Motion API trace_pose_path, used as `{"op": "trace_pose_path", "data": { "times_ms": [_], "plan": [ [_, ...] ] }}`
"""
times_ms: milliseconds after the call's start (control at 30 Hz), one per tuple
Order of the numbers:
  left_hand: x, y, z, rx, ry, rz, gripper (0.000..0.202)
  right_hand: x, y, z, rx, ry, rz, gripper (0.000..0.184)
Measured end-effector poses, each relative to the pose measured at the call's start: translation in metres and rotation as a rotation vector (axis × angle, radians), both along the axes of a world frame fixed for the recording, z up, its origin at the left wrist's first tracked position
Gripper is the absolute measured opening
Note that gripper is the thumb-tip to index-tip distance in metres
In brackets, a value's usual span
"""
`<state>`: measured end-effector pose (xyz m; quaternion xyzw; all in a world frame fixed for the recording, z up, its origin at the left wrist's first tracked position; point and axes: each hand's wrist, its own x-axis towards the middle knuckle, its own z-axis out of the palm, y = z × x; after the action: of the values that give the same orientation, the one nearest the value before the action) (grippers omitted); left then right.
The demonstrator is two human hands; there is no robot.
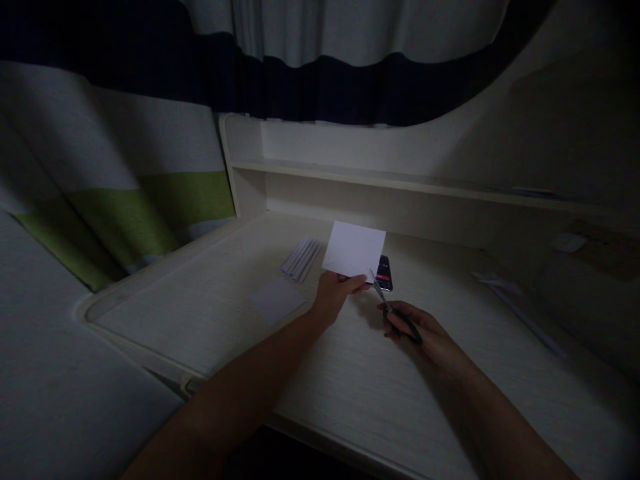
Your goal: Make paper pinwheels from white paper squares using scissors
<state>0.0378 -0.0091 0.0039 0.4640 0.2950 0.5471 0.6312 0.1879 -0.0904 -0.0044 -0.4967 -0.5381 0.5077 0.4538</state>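
My left hand (336, 291) pinches the near edge of a square white sheet of paper (354, 248), held up above the desk. In my right hand (419, 331) is a pair of scissors (399, 319) with dark handles, my fingers through the loops. The blade tips reach the sheet's lower right corner, close to my left thumb. Whether the blades cut into the paper I cannot tell. Partly hidden behind the sheet lies a phone (384, 275) with a lit screen.
Left of my left hand, a second white paper sheet (277, 300) lies flat on the white desk (210, 280). Folded paper strips (301, 259) are bunched behind it. A long pale strip (523, 313) lies at the right. A shelf (350, 175) runs along the back, below a curtain (320, 83).
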Motion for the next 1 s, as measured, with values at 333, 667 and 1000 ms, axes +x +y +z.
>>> {"op": "trace_pose_path", "data": {
  "times_ms": [333, 667, 1000],
  "plan": [
    [-0.0009, -0.0021, 0.0019, 0.002, 0.028, -0.019, 0.024, -0.0035, -0.0023, 0.0027, -0.014, -0.008, -0.016, 0.035],
    [0.0, -0.0064, 0.0058, -0.029, -0.017, -0.032, 0.026, -0.0038, -0.003, 0.0036, -0.013, 0.01, -0.018, 0.035],
    [0.0003, -0.0035, 0.0024, -0.017, -0.019, -0.044, 0.026, -0.0032, -0.0034, 0.0031, -0.024, 0.001, -0.033, 0.035]
  ]
}}
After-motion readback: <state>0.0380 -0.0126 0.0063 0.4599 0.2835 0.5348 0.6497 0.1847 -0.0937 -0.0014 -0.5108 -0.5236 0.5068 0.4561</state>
